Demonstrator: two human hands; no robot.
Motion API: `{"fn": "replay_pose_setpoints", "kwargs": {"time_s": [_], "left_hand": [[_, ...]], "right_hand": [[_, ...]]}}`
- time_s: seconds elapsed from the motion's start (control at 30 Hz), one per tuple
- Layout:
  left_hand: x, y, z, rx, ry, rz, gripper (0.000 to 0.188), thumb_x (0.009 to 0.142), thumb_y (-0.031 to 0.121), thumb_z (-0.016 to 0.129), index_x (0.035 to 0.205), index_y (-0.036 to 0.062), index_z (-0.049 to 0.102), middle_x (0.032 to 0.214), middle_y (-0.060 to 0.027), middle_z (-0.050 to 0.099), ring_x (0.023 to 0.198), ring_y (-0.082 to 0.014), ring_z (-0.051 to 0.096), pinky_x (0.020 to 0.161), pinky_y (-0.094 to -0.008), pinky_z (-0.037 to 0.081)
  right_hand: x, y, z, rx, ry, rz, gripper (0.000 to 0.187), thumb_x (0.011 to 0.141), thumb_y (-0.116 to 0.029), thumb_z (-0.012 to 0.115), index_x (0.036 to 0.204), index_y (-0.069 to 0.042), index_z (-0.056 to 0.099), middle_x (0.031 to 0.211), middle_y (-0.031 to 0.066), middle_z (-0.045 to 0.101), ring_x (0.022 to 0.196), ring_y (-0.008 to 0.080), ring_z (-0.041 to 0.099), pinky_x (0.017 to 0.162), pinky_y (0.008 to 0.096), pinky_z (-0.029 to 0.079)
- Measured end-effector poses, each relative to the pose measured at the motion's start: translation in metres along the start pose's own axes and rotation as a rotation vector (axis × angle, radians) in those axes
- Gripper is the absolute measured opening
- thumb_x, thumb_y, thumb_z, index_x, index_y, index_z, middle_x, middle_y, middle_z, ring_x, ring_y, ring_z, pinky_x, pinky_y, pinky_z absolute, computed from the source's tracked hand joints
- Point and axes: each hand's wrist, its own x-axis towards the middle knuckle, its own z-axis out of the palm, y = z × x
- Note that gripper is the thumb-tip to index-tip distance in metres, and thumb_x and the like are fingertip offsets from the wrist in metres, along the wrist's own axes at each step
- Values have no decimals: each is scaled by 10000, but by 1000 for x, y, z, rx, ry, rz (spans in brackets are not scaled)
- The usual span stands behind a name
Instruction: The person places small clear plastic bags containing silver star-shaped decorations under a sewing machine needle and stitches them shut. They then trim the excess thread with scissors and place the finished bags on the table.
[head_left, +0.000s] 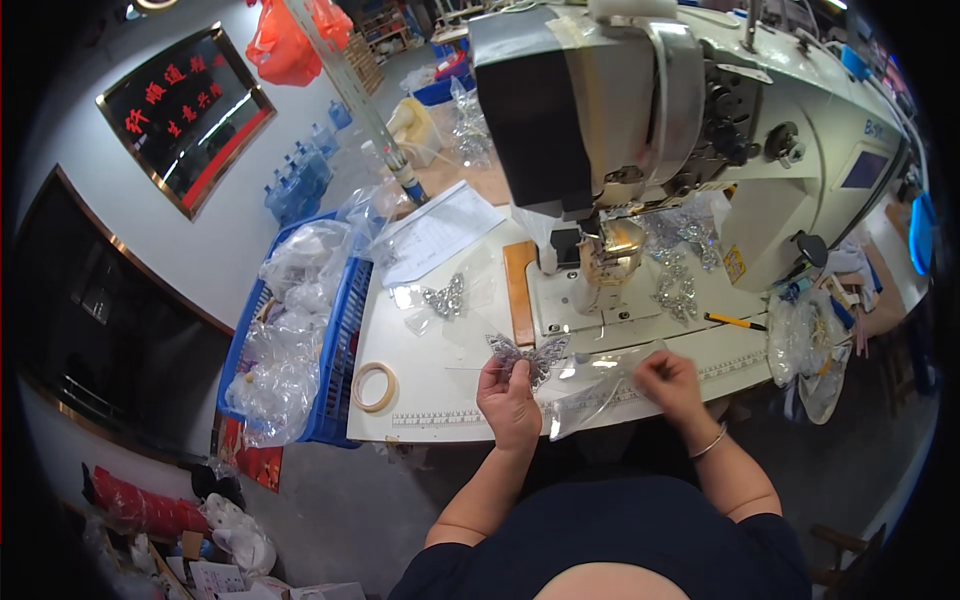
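My left hand [510, 405] pinches a silver, sparkly butterfly ornament [528, 357] by its lower middle, above the front of the white sewing table [450, 375]. Its two wings spread out past my fingers, and a thin line sticks out to the left. To the right, my closed right hand [670, 382] is at the upper end of a piece of clear plastic film [595, 390], which slants down toward the table edge. Another silver butterfly ornament [443, 297] lies on clear film at the left, and more silver pieces [676, 290] rest right of the needle area.
A large sewing machine [680, 90] stands over the table. Around the work are a wooden strip [519, 292], tape roll [373, 387], paper sheet [440, 232], yellow pen [735, 321] and ruler strip [437, 418]. A blue basket [335, 345] of plastic bags adjoins the left edge.
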Motion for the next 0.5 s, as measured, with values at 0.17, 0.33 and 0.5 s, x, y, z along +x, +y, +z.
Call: {"fn": "replay_pose_setpoints", "kwargs": {"time_s": [0.17, 0.33, 0.5], "left_hand": [[-4, -2, 23, -59, 0, -18, 173, 840, -77, 538, 991, 8, 533, 878, -56, 607, 769, -118, 589, 742, -255, 520], [-3, 5, 14, 382, -102, 409, 199, 804, -77, 594, 985, -5, 549, 878, -67, 606, 754, -133, 591, 704, -251, 505], [25, 37, 16, 956, -754, 1345, 268, 659, -35, 705, 909, 36, 640, 893, -64, 614, 743, -204, 593, 656, -342, 478]], "right_hand": [[-13, -25, 57, -54, -273, -235, 341, 737, -97, 742, 1049, -39, 616, 876, 8, 578, 750, 62, 499, 671, 199, 424], [-11, -1, 74, 435, -185, 28, 324, 784, -94, 698, 1074, -28, 571, 886, 13, 563, 746, 66, 493, 656, 194, 412], [-23, -5, 66, 888, -353, 131, 457, 797, -222, 708, 1160, -43, 494, 996, 29, 560, 749, 64, 471, 624, 211, 389]]}}
